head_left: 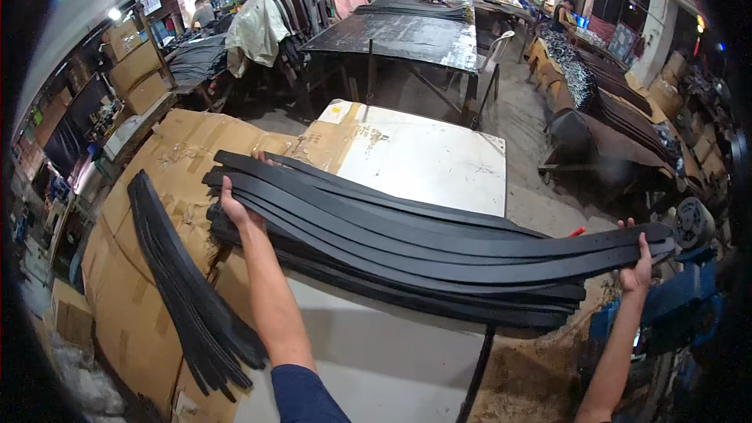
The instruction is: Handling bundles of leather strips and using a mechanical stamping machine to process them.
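Note:
A wide bundle of long black belt straps (pixel 407 236) stretches between my two hands, sagging a little in the middle. My left hand (pixel 244 210) grips its left end, thumb on the near side and fingertips showing past the far edge. Near the right end, my right hand (pixel 636 266) is closed round the straps, with the tips sticking out beyond it. Underneath lies a stack of similar black straps (pixel 501 315), partly hidden by the held bundle. A separate fanned bunch of black straps (pixel 180 290) rests on the cardboard to the left.
Flattened cardboard (pixel 117 290) and a white board (pixel 439 157) cover the work surface. Blue machinery (pixel 666 298) stands close at the right. Beyond is a dark-topped table (pixel 384 35) with stacked sheets. Hides hang over a rack (pixel 258 27). People work far back at the right.

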{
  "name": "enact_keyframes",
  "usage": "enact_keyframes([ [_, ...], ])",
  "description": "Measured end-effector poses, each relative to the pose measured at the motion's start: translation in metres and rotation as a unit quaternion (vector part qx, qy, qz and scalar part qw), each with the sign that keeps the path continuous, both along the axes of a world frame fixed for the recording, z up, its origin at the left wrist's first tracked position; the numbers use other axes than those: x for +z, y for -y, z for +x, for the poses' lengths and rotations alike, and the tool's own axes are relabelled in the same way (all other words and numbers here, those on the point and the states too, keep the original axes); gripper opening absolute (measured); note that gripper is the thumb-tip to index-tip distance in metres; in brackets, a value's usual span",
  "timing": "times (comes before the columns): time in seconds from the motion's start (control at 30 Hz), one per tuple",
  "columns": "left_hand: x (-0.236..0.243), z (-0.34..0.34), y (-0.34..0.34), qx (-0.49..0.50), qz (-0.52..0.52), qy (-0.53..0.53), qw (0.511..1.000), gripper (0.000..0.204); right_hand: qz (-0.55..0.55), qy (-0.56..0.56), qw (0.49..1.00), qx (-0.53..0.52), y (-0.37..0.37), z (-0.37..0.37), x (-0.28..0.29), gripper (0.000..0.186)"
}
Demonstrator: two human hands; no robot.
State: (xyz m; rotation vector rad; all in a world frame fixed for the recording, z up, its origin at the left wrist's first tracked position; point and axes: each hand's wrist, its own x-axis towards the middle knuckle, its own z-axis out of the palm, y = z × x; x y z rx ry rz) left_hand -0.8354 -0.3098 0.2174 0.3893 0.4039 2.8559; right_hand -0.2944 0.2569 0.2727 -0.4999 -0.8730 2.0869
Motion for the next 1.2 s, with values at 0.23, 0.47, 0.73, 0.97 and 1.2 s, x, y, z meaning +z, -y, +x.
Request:
enact_keyframes([
  [0.23,-0.043,-0.12,0.016,0.029,-0.014,-0.065,0.997,0.07,-0.048,-0.017,0.998,-0.044,-0.021,-0.076,-0.065,0.042],
  [0.47,-0.132,-0.133,0.036,0.562,-0.706,0.176,0.395,0.072,-0.03,0.072,0.997,-0.022,-0.038,-0.102,-0.155,0.046],
  [0.73,-0.147,-0.101,-0.037,0.239,-0.953,-0.031,0.183,0.078,-0.074,0.03,0.995,-0.053,-0.041,-0.071,-0.225,0.038],
  [0.97,-0.132,-0.094,-0.06,0.28,-0.948,-0.142,0.055,0.064,-0.002,0.186,0.976,-0.113,-0.085,-0.022,-0.271,0.032],
  [1.2,-0.12,-0.029,-0.141,0.013,-0.827,-0.477,0.296,0.061,0.008,0.254,0.961,-0.111,-0.162,0.046,-0.306,0.025],
])
